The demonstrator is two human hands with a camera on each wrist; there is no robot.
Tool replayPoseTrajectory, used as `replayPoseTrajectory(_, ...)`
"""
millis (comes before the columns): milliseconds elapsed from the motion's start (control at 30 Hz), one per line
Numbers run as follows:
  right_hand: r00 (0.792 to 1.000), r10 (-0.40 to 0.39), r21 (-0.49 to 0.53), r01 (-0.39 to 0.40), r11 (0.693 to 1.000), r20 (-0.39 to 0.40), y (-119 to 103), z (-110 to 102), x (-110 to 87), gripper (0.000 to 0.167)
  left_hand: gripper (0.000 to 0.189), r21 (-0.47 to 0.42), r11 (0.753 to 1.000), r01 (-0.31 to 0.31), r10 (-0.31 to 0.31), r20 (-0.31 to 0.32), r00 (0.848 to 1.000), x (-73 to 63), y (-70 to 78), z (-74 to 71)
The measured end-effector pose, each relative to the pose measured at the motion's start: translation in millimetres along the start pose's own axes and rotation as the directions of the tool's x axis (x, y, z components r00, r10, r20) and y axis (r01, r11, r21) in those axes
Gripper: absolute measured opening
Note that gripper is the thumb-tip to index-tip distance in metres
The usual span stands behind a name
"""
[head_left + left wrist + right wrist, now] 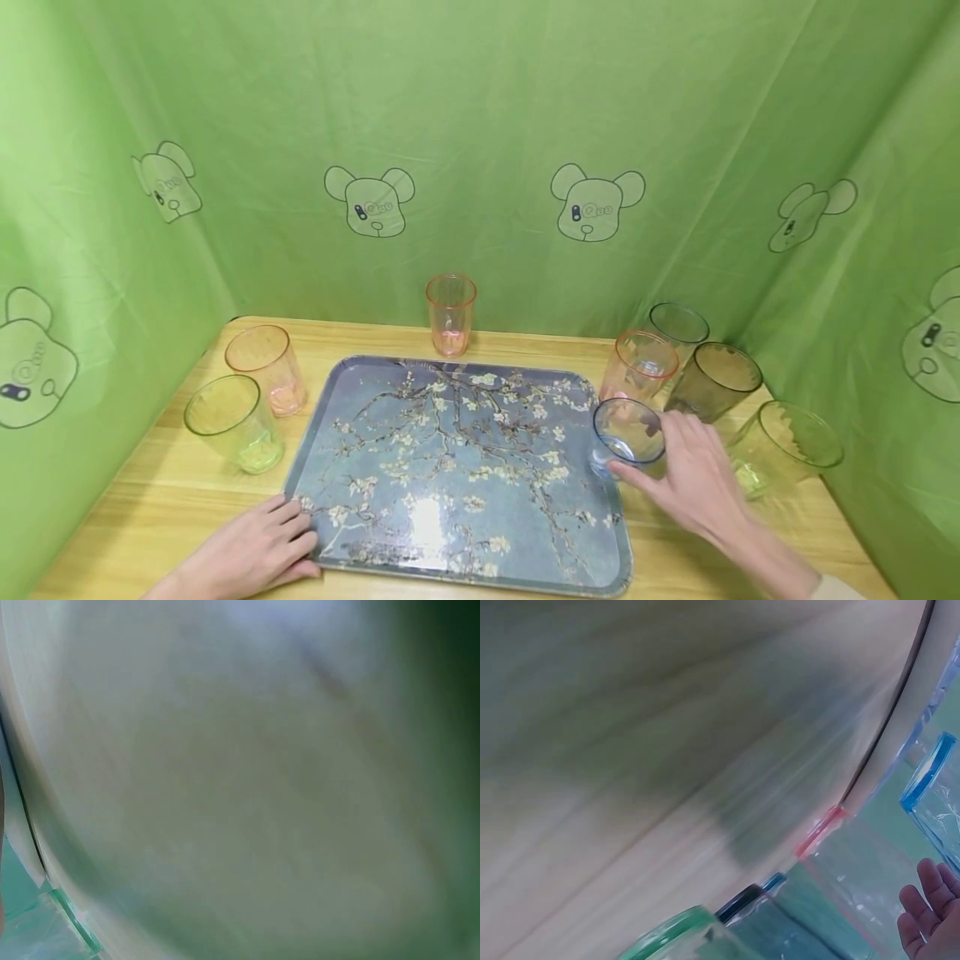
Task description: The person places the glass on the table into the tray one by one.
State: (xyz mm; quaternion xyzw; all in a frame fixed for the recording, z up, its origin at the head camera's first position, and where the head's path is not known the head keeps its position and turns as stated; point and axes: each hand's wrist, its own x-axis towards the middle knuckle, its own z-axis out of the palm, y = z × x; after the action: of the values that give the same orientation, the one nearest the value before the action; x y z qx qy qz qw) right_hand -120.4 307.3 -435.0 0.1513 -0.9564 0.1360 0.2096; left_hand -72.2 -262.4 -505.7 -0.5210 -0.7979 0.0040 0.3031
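Observation:
My right hand [693, 471] holds a clear tumbler with a blue rim [628, 432] at the tray's right edge, thumb on the near side and fingers on the far side. In the right wrist view the fingers [930, 896] appear beside that blue-rimmed tumbler [939, 795]. The tray [450, 467], blue-grey with a blossom-branch print, lies flat on the table. My left hand [258, 542] rests at its front left corner, fingers loosely bent against the edge. The left wrist view is mostly a blur and does not show this hand's fingers.
Right of the tray stand a red-rimmed tumbler [633, 375], a dark-rimmed clear one [681, 321], a brown one [716, 383] and a green one [787, 442]. Left are an orange-red tumbler [270, 367] and a yellow-green one [240, 421]. Behind stands a red-rimmed tumbler [452, 317]. Green curtains [480, 125] surround the table.

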Motion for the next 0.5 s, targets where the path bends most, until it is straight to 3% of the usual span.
replayPoseTrajectory(500, 0.998, 0.009, 0.015, -0.010, 1.000, 0.061, -21.2, 11.0, 17.2, 0.097, 0.041, -0.013, 1.000, -0.011, 0.011, 0.010, 1.000, 1.1, -0.3, -0.8)
